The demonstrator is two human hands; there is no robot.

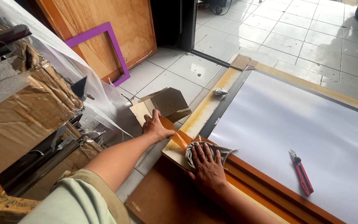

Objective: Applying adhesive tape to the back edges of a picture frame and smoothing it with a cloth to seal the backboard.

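The right hand (207, 166) lies flat, fingers spread wide, pressing a grey cloth (212, 151) onto the near-left corner of a large picture frame (270, 176) that lies on the tiled floor (270, 37). The left hand (156, 126), at 10 o'clock from the right hand, grips a strip of brown protective tape (178, 137) with fingers curled around it and holds it lifted from the corner. Judged from the frame, the near wooden rail at 4 o'clock shows bare orange-brown wood, while the left rail running toward 1 o'clock carries a pale yellowed covering (206, 105), so stripping and wiping appear only partly done. A red utility knife (301, 172) rests on the white frame panel (303, 124) at 3 o'clock, well apart from both hands. A loose cardboard corner piece (166, 103) sits just beyond the left hand at 12 o'clock. Open floor extends toward 12 and 1 o'clock; plastic-wrapped cardboard packages (25, 112) crowd the 9 o'clock side, and a purple frame (100, 45) leans on a wooden board (104, 25) at 11 o'clock.
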